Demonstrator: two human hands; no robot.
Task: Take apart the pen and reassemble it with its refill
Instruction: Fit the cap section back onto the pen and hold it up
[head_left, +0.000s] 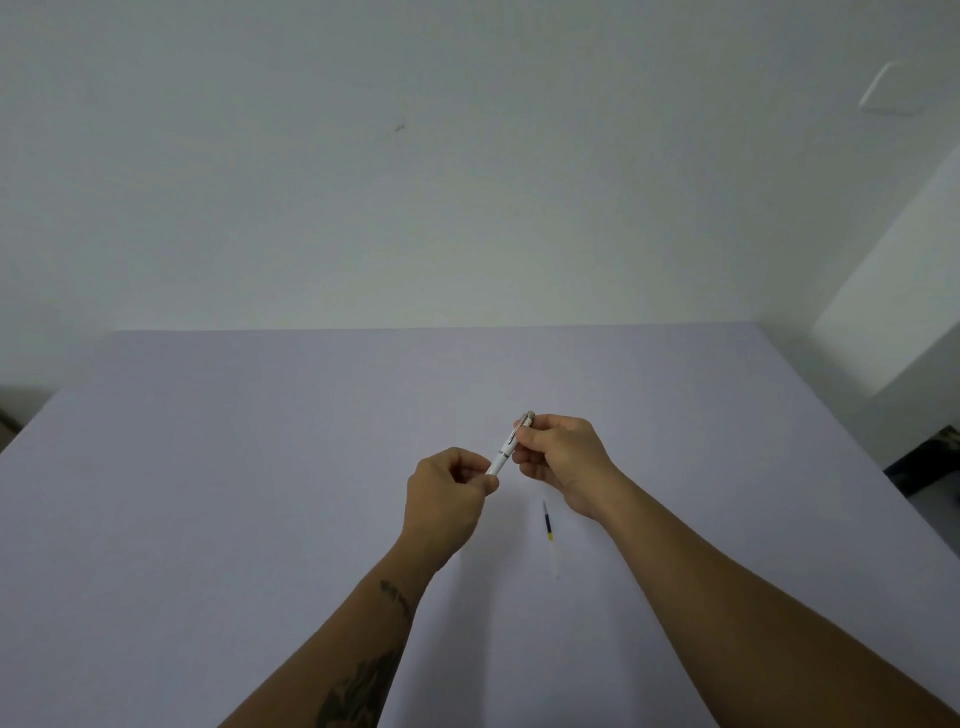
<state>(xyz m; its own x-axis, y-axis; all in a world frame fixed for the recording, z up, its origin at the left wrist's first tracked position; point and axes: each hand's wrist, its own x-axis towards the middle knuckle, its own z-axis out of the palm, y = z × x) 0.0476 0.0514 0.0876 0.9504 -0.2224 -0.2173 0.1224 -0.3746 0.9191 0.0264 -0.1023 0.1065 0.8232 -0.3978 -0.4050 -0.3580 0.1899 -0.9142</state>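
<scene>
A white pen (505, 452) with a silver top and clip is held above the table, slanting from lower left to upper right. My left hand (449, 496) pinches its lower end, which is hidden in the fingers. My right hand (561, 460) grips its upper half near the clip. A thin refill (547, 521) with a dark blue shaft and yellow end lies on the table just below my right hand, touching neither hand.
The pale lilac table (260, 467) spreads wide around my hands. A white wall rises behind its far edge. A dark object (930, 462) sits beyond the table's right edge.
</scene>
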